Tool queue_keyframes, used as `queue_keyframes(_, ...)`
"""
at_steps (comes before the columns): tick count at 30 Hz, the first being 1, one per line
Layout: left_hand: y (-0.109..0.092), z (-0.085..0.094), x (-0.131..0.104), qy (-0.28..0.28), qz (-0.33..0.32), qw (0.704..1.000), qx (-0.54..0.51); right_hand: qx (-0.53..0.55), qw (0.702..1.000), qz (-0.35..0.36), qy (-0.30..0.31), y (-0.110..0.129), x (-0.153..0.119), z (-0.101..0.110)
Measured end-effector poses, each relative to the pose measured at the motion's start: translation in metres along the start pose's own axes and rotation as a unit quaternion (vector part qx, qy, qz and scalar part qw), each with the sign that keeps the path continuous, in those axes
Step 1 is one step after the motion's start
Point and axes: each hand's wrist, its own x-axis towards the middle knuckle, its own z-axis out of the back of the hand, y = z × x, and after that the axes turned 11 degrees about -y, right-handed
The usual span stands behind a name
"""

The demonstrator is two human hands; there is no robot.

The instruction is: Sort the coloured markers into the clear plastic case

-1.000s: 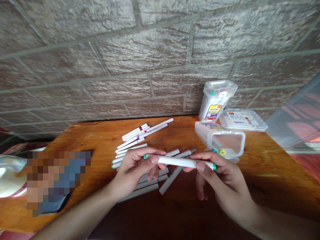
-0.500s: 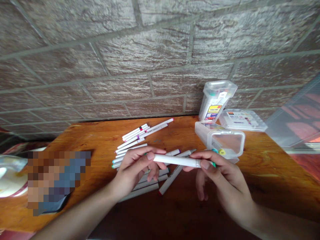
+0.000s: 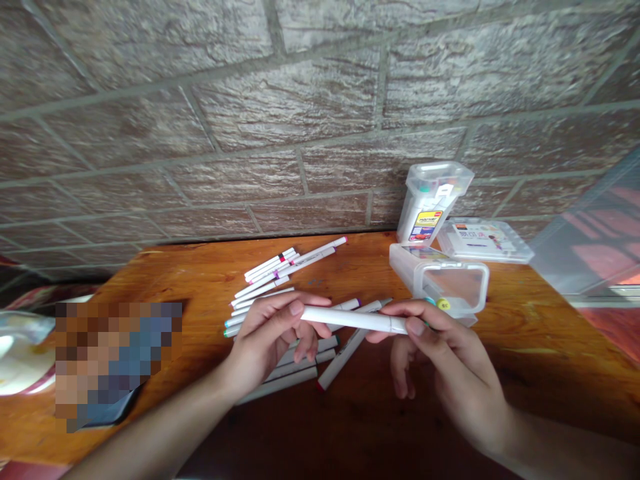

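A white marker [image 3: 353, 319] is held level between my two hands, above the table. Its left end is pinched by my left hand [image 3: 273, 330], thumb on top. My right hand [image 3: 445, 357] grips the other end between thumb and fingers, which hide that tip. Below and behind them lie loose white markers [image 3: 305, 261] with coloured ends, several in a row at the left. One marker with a red end [image 3: 345, 357] lies slanted under the held one. Right of these, a clear plastic case [image 3: 453, 283] lies on its side, open toward me, with a yellow-ended marker [image 3: 443, 305] inside.
An upright clear case of markers [image 3: 431, 207] stands against the brick wall [image 3: 320, 133]. Beside it lies a flat clear box [image 3: 487, 240]. On the left, a phone [image 3: 113, 407], partly blurred out, rests on the wooden table [image 3: 165, 273] near a white object [image 3: 23, 353].
The held marker has shifted slightly left in my fingers, and the green end that showed at my right hand is now mostly covered. Everything on the table stays where it was.
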Motion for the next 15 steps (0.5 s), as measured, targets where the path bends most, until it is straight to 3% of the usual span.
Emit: queue_keyframes(15,-0.0017,-0.0017,-0.0005,-0.016,0.005,1.000,-0.013,0.060,0.998,-0.011,0.014,-0.0024,-0.0040,0.0039)
